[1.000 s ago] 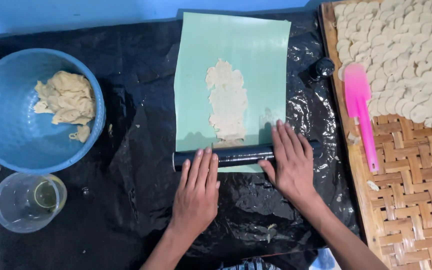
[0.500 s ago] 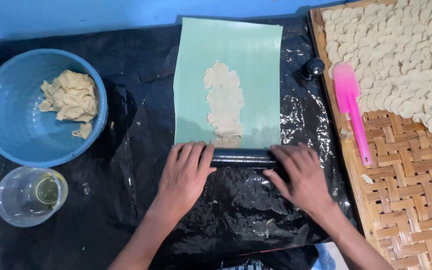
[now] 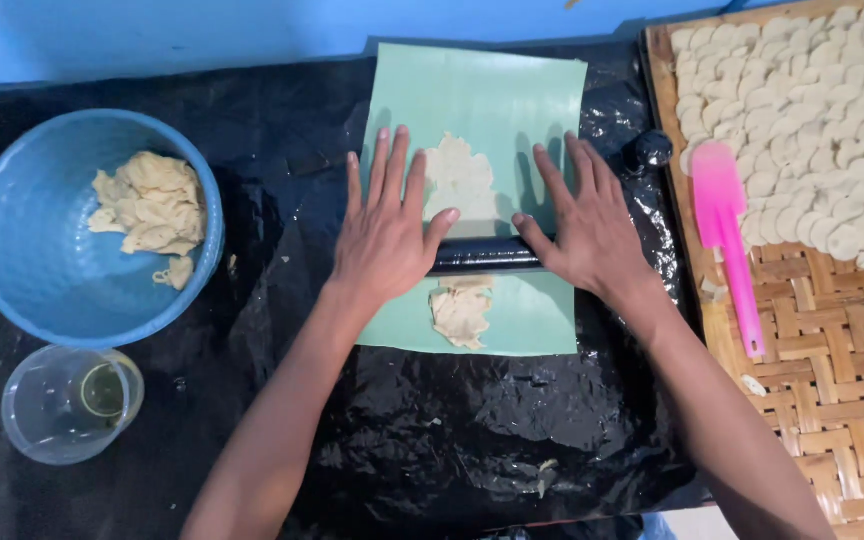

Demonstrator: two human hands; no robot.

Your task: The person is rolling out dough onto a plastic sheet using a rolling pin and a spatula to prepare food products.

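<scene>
Left hand (image 3: 384, 232) lies flat, palm down, fingers spread and extended, pressing on the left end of a dark rolling pin (image 3: 484, 254); it grips nothing. Right hand (image 3: 584, 228) is likewise open and flat, fingers splayed, resting on the pin's right end; only the middle stretch of the pin shows between the two palms. The pin lies crosswise over a pale green sheet (image 3: 492, 95), roughly at its middle. A strip of flattened beige dough (image 3: 460, 180) runs lengthwise on the sheet, passing under the pin: one part shows beyond the pin between the two hands, another ragged part shows on the near side. The sheet rests on crinkled black plastic (image 3: 452, 440) that covers the work surface. Left of the hands, well apart, stands a blue bowl (image 3: 22, 260) holding a lump of dough (image 3: 152, 208). Near the bowl, toward the person, sits a clear plastic cup (image 3: 70, 404). To the right lies a woven bamboo tray (image 3: 832, 350) carrying many small pale dough rounds (image 3: 822, 120) on its far portion. A pink spatula (image 3: 727, 235) lies on the tray's left part. A small dark round object (image 3: 650, 149) sits between sheet and tray.
</scene>
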